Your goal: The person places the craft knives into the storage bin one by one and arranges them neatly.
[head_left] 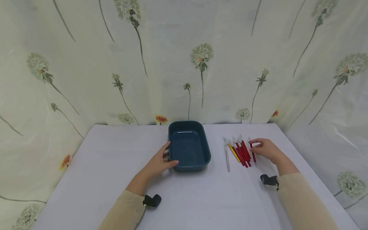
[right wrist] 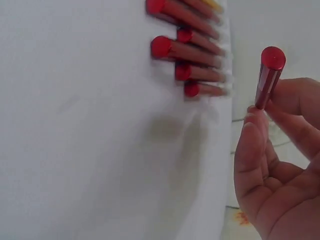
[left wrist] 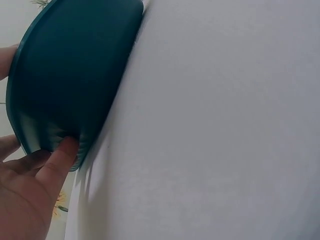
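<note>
My left hand (head_left: 156, 164) grips a deep, dark teal rectangular dish (head_left: 189, 148) by its near left corner, thumb on the rim and fingers along the side. In the left wrist view, fingers press against the dish's outer wall (left wrist: 75, 75). My right hand (head_left: 265, 149) pinches a slim red pen (right wrist: 272, 60) between thumb and fingers, above the table on the right. Just left of it lie several red pens (head_left: 242, 153) with pale, clear-looking ends, side by side. A yellow pen (head_left: 233, 152) and a clear pen (head_left: 227, 158) lie at their left.
A white cloth (head_left: 201, 198) covers the table, whose far edge meets a curtain (head_left: 166, 64) printed with dandelions. The dish stands near that far edge, left of the pens. Small black cameras (head_left: 152, 200) are strapped at both wrists.
</note>
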A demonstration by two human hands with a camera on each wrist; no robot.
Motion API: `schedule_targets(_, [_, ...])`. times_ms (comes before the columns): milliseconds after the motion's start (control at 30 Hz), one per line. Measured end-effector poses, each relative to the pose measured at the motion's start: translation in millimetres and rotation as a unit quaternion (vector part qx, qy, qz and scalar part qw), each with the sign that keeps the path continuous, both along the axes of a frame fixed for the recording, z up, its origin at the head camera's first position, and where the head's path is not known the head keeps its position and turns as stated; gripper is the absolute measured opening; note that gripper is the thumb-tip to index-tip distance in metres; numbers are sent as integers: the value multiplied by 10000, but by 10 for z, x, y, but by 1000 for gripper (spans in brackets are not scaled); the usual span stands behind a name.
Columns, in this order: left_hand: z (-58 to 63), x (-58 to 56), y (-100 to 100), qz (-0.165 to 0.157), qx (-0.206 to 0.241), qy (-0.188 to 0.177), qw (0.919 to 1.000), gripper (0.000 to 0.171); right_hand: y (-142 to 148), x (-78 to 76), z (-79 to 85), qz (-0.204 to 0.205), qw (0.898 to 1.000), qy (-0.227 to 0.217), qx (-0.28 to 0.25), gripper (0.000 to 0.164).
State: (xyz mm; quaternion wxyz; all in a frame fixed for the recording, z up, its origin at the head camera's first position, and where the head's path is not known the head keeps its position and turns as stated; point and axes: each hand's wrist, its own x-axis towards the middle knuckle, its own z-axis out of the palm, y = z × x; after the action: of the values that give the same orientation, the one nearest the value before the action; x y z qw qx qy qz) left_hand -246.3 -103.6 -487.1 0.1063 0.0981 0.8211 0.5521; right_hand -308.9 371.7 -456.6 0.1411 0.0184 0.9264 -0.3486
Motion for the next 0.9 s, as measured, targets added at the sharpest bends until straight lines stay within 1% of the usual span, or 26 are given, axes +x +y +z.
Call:
schedule_targets(133, [14, 9, 1, 11, -1, -25, 10000, 96, -86, 38, 117, -36, 9998, 41, -176, 53])
schedule_targets(300, [13, 11, -9, 5, 32, -38, 10000, 96, -201, 91, 253, 79, 9995, 147, -274, 57])
schedule_targets(467, [10, 15, -17, 0, 5, -73, 10000, 96, -317, 147, 383, 218, 9990, 186, -330, 53])
schedule_targets(700, [10, 6, -12, -50, -22, -70, 10000, 97, -477, 210, 656, 466, 9975, 206, -494, 53])
schedule_targets(900, [11, 6, -16, -33, 17, -61, 10000, 96, -681, 203, 864, 668, 9956, 300, -583, 51])
